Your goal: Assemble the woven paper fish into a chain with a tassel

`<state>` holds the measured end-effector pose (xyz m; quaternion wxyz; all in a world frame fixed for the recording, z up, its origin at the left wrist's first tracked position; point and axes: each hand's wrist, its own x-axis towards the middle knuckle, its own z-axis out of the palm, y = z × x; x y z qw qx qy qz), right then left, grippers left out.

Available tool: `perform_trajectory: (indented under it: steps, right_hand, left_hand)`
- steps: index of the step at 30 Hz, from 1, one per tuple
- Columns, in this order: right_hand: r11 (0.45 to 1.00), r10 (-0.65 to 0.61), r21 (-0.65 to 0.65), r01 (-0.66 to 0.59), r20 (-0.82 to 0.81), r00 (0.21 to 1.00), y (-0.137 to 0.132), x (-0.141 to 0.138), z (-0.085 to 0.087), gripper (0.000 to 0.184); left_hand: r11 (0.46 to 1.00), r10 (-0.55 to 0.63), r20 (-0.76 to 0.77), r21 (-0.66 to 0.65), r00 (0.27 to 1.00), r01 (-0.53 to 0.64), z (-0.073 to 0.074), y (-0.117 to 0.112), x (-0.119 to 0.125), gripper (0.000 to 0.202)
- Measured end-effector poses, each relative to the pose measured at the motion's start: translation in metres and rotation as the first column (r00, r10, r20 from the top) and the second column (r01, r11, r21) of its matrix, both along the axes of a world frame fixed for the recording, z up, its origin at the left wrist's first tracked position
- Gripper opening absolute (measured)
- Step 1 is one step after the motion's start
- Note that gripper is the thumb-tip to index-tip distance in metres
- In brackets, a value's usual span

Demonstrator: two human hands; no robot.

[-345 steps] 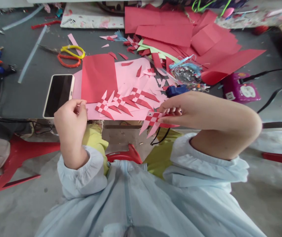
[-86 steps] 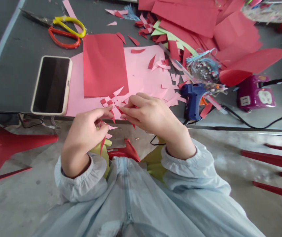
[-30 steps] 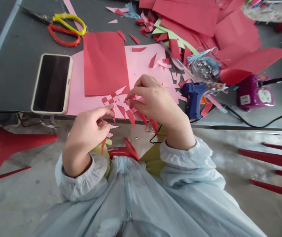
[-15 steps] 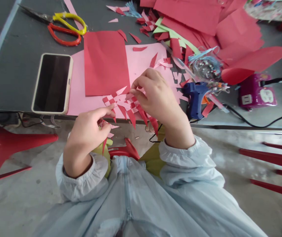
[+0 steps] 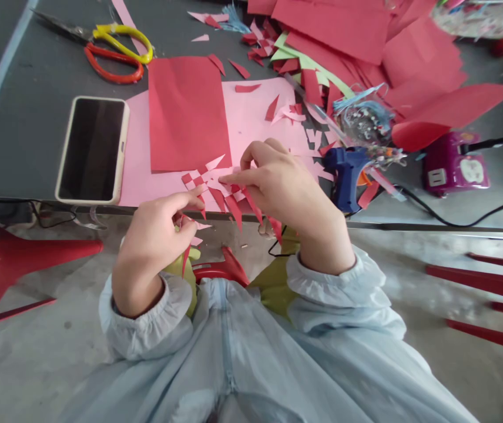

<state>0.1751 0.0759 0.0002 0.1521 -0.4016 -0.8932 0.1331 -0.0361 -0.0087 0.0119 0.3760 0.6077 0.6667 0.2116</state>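
Observation:
A woven paper piece in red and pink checks, with pointed strip ends, lies at the table's front edge; several red ends hang over it. My left hand is closed on its left side, index finger on the checks and thumb below, with red and pink strips between. From the right my right hand reaches over the weave. One stretched fingertip rests on a pink strip, its other fingers are bent, and the hand hides the weave's right part. Beneath lies a pink sheet with a red sheet on it.
A phone lies left, with scissors behind it. To the right are a blue glue gun, a bag of beads and a purple power socket with cables. Red paper is piled at the back; scraps lie around.
My right hand has shifted slightly right and down and turned, and one finger now stretches left onto the pink strip. My left hand stays in place on the woven paper piece.

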Motion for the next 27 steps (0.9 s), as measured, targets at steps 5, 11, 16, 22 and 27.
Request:
perform_trajectory:
  steps: [5,11,16,22,27]
  right_hand:
    - [0.992,-0.111,0.062,0.108,0.046,0.993,0.005,0.009,-0.002,0.045]
    - [0.982,-0.179,0.070,0.173,0.091,0.980,0.009,0.013,0.003,0.048]
    - [0.996,-0.089,0.030,0.088,0.034,0.995,0.005,0.009,0.001,0.052]
    - [0.981,-0.190,0.046,0.188,0.056,0.980,0.009,0.010,0.000,0.044]
    - [0.987,-0.152,0.055,0.149,0.062,0.986,0.007,0.009,0.002,0.049]
  left_hand:
    - [1.000,0.013,-0.013,0.016,1.000,-0.012,0.000,-0.001,0.001,0.031]
    - [1.000,0.011,-0.021,0.002,1.000,-0.011,0.001,-0.001,0.001,0.027]
    - [1.000,0.020,-0.018,-0.003,1.000,-0.020,0.001,-0.001,0.002,0.029]
    - [1.000,0.019,-0.018,-0.001,1.000,-0.019,0.003,-0.001,0.002,0.027]
    - [1.000,0.018,-0.018,-0.014,1.000,-0.019,0.003,-0.001,0.002,0.028]
